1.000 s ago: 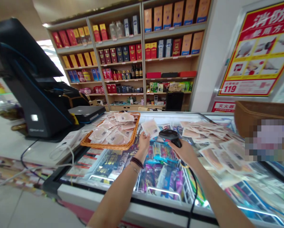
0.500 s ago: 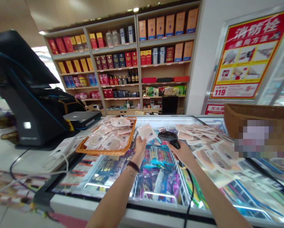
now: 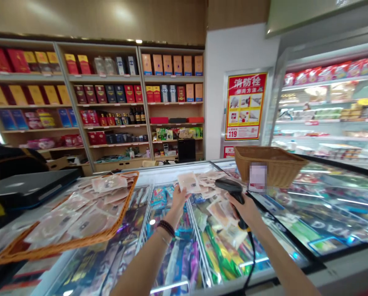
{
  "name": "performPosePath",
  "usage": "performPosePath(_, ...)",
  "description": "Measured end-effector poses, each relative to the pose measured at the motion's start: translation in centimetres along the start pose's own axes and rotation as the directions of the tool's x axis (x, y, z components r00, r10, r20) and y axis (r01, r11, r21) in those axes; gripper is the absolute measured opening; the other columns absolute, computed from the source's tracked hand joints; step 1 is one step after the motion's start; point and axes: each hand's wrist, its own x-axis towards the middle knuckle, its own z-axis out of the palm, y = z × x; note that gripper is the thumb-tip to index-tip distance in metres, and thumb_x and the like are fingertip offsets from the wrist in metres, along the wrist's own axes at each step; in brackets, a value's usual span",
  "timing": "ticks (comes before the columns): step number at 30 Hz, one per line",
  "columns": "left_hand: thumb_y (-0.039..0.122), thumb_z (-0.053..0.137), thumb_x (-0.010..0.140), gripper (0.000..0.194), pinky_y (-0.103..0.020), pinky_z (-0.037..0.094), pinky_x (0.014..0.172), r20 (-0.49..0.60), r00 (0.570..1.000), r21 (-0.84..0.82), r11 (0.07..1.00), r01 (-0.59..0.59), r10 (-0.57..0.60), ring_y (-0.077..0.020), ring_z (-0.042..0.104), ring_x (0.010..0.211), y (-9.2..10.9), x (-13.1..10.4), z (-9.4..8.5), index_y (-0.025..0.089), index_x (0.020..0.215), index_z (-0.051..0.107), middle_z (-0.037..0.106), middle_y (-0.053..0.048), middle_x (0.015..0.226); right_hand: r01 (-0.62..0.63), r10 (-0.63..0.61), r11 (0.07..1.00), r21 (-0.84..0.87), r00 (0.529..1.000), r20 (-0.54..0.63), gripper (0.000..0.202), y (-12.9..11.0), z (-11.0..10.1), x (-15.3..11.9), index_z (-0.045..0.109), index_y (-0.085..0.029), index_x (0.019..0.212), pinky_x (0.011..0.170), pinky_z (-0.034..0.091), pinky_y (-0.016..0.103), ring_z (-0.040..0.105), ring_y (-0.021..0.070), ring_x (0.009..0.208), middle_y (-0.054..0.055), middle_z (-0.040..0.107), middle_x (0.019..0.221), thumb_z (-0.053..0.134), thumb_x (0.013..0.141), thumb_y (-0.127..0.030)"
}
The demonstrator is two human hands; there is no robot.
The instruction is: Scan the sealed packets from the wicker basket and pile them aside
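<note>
My left hand (image 3: pixel 178 202) pinches a flat clear packet (image 3: pixel 188 182) by its lower edge and holds it up above the glass freezer top. In my right hand (image 3: pixel 244 209) is a black barcode scanner (image 3: pixel 230 187), its head pointing left toward the packet and its cable hanging down. To the left, an orange wicker tray (image 3: pixel 79 246) bears a heap of similar flat packets (image 3: pixel 88 209). More loose packets (image 3: pixel 222 211) lie on the glass beneath and behind the scanner. What is inside the packets is too blurred to name.
A brown woven basket (image 3: pixel 273 164) stands on the freezer at the right. A flat black device (image 3: pixel 33 187) sits at the left. Under the glass, wire baskets (image 3: pixel 199 242) hold colourful packs. Shelves with boxes (image 3: pixel 114 94) line the back wall.
The view has swung to the right, so the tray and shelves sit further left and the black screen is out of sight. Both hands have moved right over the freezer, still holding packet and scanner.
</note>
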Motion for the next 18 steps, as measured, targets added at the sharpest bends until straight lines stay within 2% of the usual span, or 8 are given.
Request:
performPosePath(4,0.031,0.086,0.075,0.038,-0.047,0.061,0.096,0.184,0.982,0.018,0.999,0.041,-0.044,-0.0249,0.076,0.098,-1.7,-0.5,5.8,0.018,0.107,0.070,0.076,-0.014,0.111,-0.030,0.032,0.999,0.023,0.997,-0.075,0.042,0.7,-2.9,0.0,0.051,-0.026,0.061,0.037,0.039,0.026,0.048,0.0124,0.033,-0.003,0.053,0.043,0.068,0.069,-0.062)
performPosePath(6,0.029,0.086,0.072,0.038,-0.050,0.059,0.098,0.321,0.947,0.072,0.997,0.002,-0.025,-0.0275,0.075,0.101,-2.4,-0.9,7.5,0.018,0.106,0.072,0.076,-0.015,0.111,-0.022,0.025,0.999,0.032,0.996,-0.090,0.042,0.8,-3.8,-0.2,0.051,-0.026,0.061,0.037,0.038,0.027,0.047,0.0126,0.033,-0.003,0.053,0.044,0.069,0.069,-0.063)
performPosePath(8,0.022,0.085,0.069,0.037,-0.053,0.055,0.105,0.419,0.908,0.193,0.973,-0.123,0.031,-0.0302,0.073,0.107,-3.0,-1.3,8.2,0.019,0.105,0.075,0.077,-0.015,0.112,-0.019,0.023,0.999,0.034,0.994,-0.105,0.042,0.8,-4.3,-0.4,0.051,-0.026,0.061,0.037,0.037,0.027,0.047,0.0129,0.033,-0.003,0.053,0.044,0.069,0.069,-0.064)
performPosePath(10,0.014,0.082,0.067,0.035,-0.055,0.047,0.114,0.460,0.880,0.330,0.897,-0.294,0.119,-0.0324,0.069,0.115,-3.1,-1.7,7.9,0.020,0.102,0.077,0.076,-0.015,0.114,-0.021,0.023,0.999,0.024,0.994,-0.110,0.043,0.7,-4.4,-0.7,0.050,-0.026,0.061,0.037,0.038,0.028,0.047,0.0134,0.033,-0.003,0.052,0.043,0.069,0.069,-0.064)
performPosePath(12,0.009,0.077,0.069,0.036,-0.054,0.041,0.120,0.467,0.861,0.427,0.800,-0.422,0.204,-0.0328,0.066,0.123,-2.9,-1.9,6.7,0.021,0.103,0.079,0.075,-0.014,0.116,-0.021,0.022,1.000,0.008,0.995,-0.102,0.043,0.4,-4.1,-0.9,0.050,-0.027,0.061,0.038,0.040,0.028,0.048,0.0138,0.034,-0.003,0.052,0.042,0.069,0.069,-0.064)
performPosePath(14,0.007,0.071,0.072,0.037,-0.053,0.041,0.120,0.452,0.858,0.493,0.734,-0.468,0.244,-0.0321,0.064,0.125,-2.2,-2.0,4.9,0.021,0.105,0.079,0.075,-0.014,0.118,-0.014,0.013,1.000,-0.002,0.996,-0.093,0.043,0.1,-3.4,-1.0,0.050,-0.026,0.061,0.038,0.041,0.028,0.049,0.0140,0.034,-0.002,0.053,0.044,0.069,0.071,-0.064)
performPosePath(18,0.005,0.066,0.074,0.035,-0.052,0.045,0.116,0.391,0.883,0.578,0.677,-0.456,0.261,-0.0304,0.068,0.118,0.6,-1.8,0.5,0.021,0.103,0.080,0.075,-0.013,0.116,0.029,-0.030,0.998,-0.059,0.999,-0.026,0.048,-0.4,-0.4,-1.0,0.050,-0.026,0.060,0.038,0.040,0.027,0.050,0.0147,0.034,-0.002,0.052,0.042,0.067,0.075,-0.068)
